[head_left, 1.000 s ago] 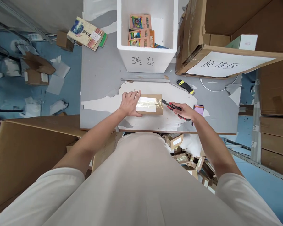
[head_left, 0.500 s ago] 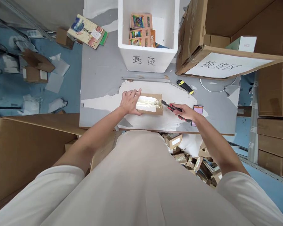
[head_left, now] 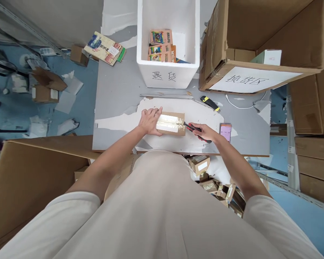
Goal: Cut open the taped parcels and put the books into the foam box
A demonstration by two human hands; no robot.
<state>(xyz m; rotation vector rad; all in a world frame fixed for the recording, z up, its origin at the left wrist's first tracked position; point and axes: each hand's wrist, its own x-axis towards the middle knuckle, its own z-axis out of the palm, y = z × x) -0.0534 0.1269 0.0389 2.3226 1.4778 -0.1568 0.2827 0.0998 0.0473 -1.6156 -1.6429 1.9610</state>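
A small brown cardboard box [head_left: 171, 133] lies on the table, clear tape running lengthwise over its top and white paper on both sides of the tape. My left hand [head_left: 150, 122] grips its left end, fingers over the top and thumb at the near side. In my right hand [head_left: 206, 132] is a black and red utility knife [head_left: 196, 128], its handle wrapped by the fingers. The knife's tip meets the taped right end of the box. Beyond that hand rests a second cutter, a black and yellow utility knife [head_left: 210, 103].
A phone [head_left: 225, 132] lies right of my right hand. Behind stand a white foam box [head_left: 164, 76] holding booklets and a large labelled carton [head_left: 213, 73]. A book [head_left: 105, 48] sits at the back left. Several small boxes [head_left: 199, 164] are heaped below the table's front edge.
My right hand has moved left, bringing the knife tip onto the box's taped end. The phone is now more fully uncovered. My left hand keeps its hold, and the view has shifted slightly.
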